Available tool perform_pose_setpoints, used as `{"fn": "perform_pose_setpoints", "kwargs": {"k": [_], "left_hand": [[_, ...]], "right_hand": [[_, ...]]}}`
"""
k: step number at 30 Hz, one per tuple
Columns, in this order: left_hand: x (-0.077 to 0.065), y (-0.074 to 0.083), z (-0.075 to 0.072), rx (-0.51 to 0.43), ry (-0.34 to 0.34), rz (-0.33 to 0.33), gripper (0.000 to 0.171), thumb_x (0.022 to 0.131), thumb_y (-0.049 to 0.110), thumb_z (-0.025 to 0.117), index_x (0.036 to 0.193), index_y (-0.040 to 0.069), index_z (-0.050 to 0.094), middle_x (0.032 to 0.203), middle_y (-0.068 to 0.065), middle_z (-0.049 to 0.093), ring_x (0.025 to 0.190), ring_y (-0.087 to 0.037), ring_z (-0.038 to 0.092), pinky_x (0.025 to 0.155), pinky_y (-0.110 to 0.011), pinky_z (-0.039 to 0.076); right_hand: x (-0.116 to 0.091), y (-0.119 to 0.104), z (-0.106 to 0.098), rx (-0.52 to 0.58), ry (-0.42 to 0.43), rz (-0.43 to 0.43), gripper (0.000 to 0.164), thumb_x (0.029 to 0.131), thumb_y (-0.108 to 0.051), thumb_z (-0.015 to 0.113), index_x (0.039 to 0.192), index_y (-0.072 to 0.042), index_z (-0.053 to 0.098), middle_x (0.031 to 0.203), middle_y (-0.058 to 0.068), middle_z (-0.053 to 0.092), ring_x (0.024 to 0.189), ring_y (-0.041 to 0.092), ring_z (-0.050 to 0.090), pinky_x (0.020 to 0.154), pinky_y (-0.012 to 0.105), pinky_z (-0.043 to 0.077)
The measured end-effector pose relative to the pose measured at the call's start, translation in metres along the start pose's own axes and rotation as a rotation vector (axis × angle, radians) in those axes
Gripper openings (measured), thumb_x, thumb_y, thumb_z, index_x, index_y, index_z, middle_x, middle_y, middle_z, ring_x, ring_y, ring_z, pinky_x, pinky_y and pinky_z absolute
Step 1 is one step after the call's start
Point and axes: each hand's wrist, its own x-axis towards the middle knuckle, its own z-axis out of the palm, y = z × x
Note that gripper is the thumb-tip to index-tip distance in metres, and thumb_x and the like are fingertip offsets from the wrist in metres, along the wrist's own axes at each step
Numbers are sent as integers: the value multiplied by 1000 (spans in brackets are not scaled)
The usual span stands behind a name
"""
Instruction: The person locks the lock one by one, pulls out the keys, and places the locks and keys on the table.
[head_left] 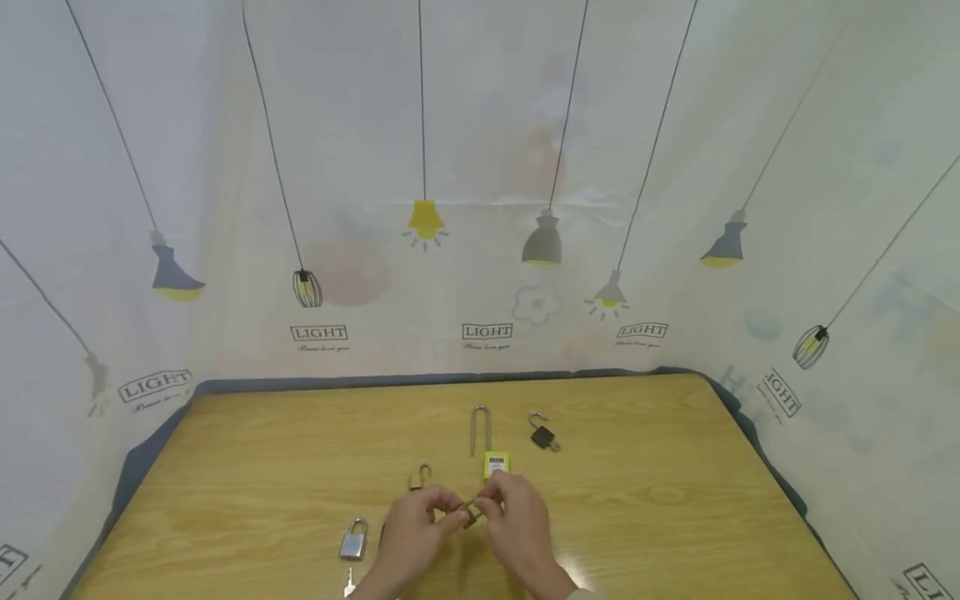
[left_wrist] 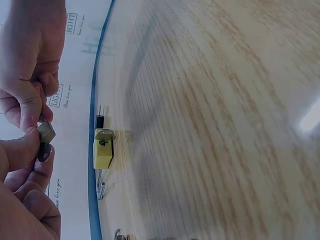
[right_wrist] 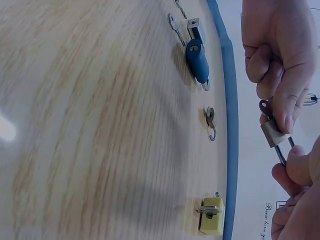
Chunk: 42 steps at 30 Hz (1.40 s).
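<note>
Item, held: one small brass padlock (head_left: 472,517), raised above the middle of the counter (head_left: 675,500), nearer its near edge than its far edge. Left grip (head_left: 422,529): thumb and fingers pinched on the body, presumably to steady it, with its seated key (right_wrist: 264,107) projecting from the end opposite the shackle. Right grip (head_left: 519,517): thumb and finger clamped on the shackle (right_wrist: 280,156), which I judge gives me a separate hold on the movable part; whether it is latched, I cannot tell. Items, lying: one yellow padlock (head_left: 496,462), just beyond my right grip, its long shackle pointing at the far edge, likely because that side leaves room for the length. One black padlock (head_left: 543,437), to its right and nearer the far edge, shackle unhooked. One second brass padlock (head_left: 416,482), just beyond my left grip, likewise unhooked. One silver padlock (head_left: 352,545), towards the near left corner; a loose key (head_left: 349,582) lies on its near side, probably laid there as its pair. One blue padlock (right_wrist: 197,61), mostly hidden behind my left grip from the head, plain from the right wrist.
</note>
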Motion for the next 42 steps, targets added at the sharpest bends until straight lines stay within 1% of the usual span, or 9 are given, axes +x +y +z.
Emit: {"fn": "perform_pose_setpoints", "kwargs": {"k": [9,15,18,23,26,29,34,38,42], "left_hand": [[-1,2,0,-7,17,-13,8,80,27,74,81,23,68,78,14,66,60,-8,46,54,-21,38],[0,-1,-1,-30,6,5,9,80,28,74,81,21,69,78,12,67,53,-6,43,45,-19,35],[1,-2,-6,-31,-10,3,11,81,32,74,83,23,69,80,13,68,55,-7,44,49,-20,37],[5,-2,-15,-49,-73,-33,16,81,40,72,86,25,72,84,13,69,65,-11,47,57,-24,40],[7,-2,-20,-72,-112,-48,18,81,40,72,89,23,73,88,10,70,66,-12,47,56,-23,40],[7,-2,-22,-94,-140,-37,18,82,37,73,90,21,73,89,8,70,65,-12,47,56,-23,40],[4,2,-22,-111,-164,-9,15,82,37,72,88,23,72,89,10,70,71,-11,50,61,-23,42],[2,4,-19,-132,-167,-10,15,82,35,72,88,22,72,87,9,70,73,-12,51,63,-25,42],[1,5,-18,-115,-138,-15,15,82,34,72,88,21,71,86,8,70,71,-11,50,60,-23,41]], "right_hand": [[0,2,5,60,3,-16,17,78,-5,73,74,-14,59,73,-6,59,72,9,53,64,26,47],[0,3,7,40,-19,-41,17,79,-5,72,74,-14,59,73,-7,58,75,9,53,66,26,48],[2,2,2,94,-79,-41,14,82,-8,70,77,-14,58,75,-6,59,73,8,54,64,25,48],[5,3,-10,260,-233,23,9,89,-13,65,84,-11,58,77,0,59,64,9,48,56,21,43],[7,4,-15,295,-292,41,9,89,-15,65,85,-11,58,78,1,58,64,10,47,56,20,42],[11,5,-22,348,-380,56,9,89,-15,66,85,-9,60,82,3,61,71,13,51,62,23,44],[17,20,-26,523,-533,127,17,89,-17,66,89,-2,60,89,5,64,84,20,57,77,33,45],[16,26,-25,583,-565,184,21,89,-17,66,91,3,59,87,5,65,85,21,56,77,33,42],[14,25,-21,589,-521,195,20,87,-14,67,89,4,58,86,6,65,83,19,56,76,32,43]]}}
